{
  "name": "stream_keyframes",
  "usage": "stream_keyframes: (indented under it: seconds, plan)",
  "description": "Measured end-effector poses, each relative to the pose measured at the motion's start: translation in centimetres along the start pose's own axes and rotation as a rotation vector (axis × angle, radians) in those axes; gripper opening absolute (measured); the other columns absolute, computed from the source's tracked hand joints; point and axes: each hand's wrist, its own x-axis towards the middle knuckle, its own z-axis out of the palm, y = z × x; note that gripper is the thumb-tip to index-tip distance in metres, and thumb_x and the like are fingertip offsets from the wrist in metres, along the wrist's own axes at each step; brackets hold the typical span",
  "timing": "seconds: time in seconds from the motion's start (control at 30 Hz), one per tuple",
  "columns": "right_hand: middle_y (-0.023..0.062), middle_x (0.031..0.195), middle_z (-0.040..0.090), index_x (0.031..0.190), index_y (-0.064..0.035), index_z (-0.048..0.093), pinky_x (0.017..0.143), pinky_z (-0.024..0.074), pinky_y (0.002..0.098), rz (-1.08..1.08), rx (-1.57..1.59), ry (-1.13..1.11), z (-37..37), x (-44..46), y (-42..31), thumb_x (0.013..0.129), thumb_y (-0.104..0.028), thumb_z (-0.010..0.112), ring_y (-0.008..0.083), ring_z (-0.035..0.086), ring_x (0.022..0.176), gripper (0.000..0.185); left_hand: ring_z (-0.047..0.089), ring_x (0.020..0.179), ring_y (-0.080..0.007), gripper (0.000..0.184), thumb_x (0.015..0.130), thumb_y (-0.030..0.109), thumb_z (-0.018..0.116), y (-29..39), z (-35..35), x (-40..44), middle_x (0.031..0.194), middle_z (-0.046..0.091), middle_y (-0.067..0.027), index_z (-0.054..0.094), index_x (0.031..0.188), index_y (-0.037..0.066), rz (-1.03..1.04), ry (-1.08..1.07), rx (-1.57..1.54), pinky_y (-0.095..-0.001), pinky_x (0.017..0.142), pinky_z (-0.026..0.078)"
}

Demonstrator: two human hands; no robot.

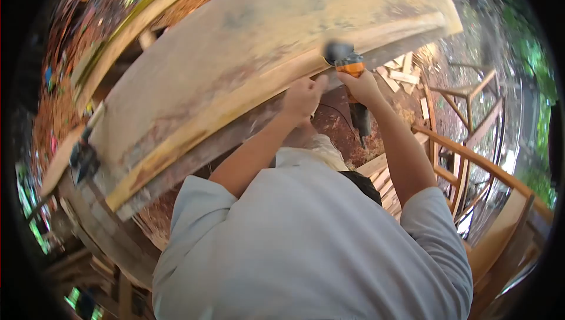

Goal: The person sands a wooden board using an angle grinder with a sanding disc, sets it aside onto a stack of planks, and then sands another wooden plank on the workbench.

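An orange and black power tool [351,67] is in my right hand [360,86], whose fingers are wrapped round its body. The tool's blurred dark head is at the near edge strip of a long, pale wooden board [306,65]. To the left of the tool, my left hand [303,97] is beside the strip with its fingers curled in; I see nothing in it. The tool's lower end and a thin cord hang below my right hand. Behind the strip is a broad wooden slab [235,43] with dark stains.
Another dark tool [85,161] rests at the left end of the slab. Short wood offcuts [403,77] lie on the ground at the right. Wooden frames [471,155] stand at the far right. A long curved plank [147,17] is at the upper left.
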Motion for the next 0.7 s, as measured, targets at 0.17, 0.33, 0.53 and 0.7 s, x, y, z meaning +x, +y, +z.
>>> stream_keyframes:
  seconds: [0.17, 0.33, 0.53, 0.7]
  plan:
    - [0.0073, 0.086, 0.074, 0.099, -0.0009, 0.072, 0.073, 0.0554, 0.0328, -0.152, 0.032, -0.221, 11.2, -5.7, -0.1, 0.089, -0.02, 0.075, 0.0155, 0.068, 0.079, 0.022, 0.07, 0.073, -0.0183, 0.06, 0.095, 0.061, 0.066, -5.5, -1.4, -5.4, 0.095, 0.073, -0.0083, 0.073, 0.109, 0.002, -0.201, -0.093, -0.611, -0.0327, 0.061, 0.054]
    - [0.0199, 0.099, 0.073, 0.114, 0.0056, 0.061, 0.081, 0.0569, 0.0393, -0.176, -0.211, -0.293, 20.8, -10.5, -2.6, 0.087, -0.031, 0.078, 0.0293, 0.072, 0.093, 0.049, 0.067, 0.068, -0.0139, 0.056, 0.091, 0.059, 0.074, -9.4, -8.1, -13.3, 0.083, 0.071, -0.0049, 0.075, 0.101, 0.004, -0.25, 0.004, -0.874, -0.0291, 0.059, 0.054]
    - [0.0336, 0.105, 0.07, 0.123, 0.0099, 0.051, 0.085, 0.0565, 0.0478, -0.328, -0.461, -0.382, 28.1, -14.4, -5.4, 0.089, -0.039, 0.068, 0.0466, 0.07, 0.101, 0.062, 0.073, 0.083, -0.0194, 0.06, 0.098, 0.059, 0.06, -15.6, -12.7, -19.6, 0.103, 0.073, -0.0071, 0.064, 0.13, 0.008, -0.291, 0.091, -0.994, -0.0325, 0.072, 0.06]
    - [0.0287, 0.101, 0.072, 0.116, -0.0024, 0.065, 0.084, 0.0578, 0.0501, -0.374, -0.533, -0.384, 28.7, -12.8, -6.5, 0.076, -0.031, 0.068, 0.046, 0.07, 0.098, 0.049, 0.073, 0.1, -0.0258, 0.063, 0.1, 0.063, 0.054, -13.8, -13.4, -19.0, 0.114, 0.074, -0.0088, 0.063, 0.133, 0.009, -0.289, 0.016, -1.047, -0.0393, 0.089, 0.059]
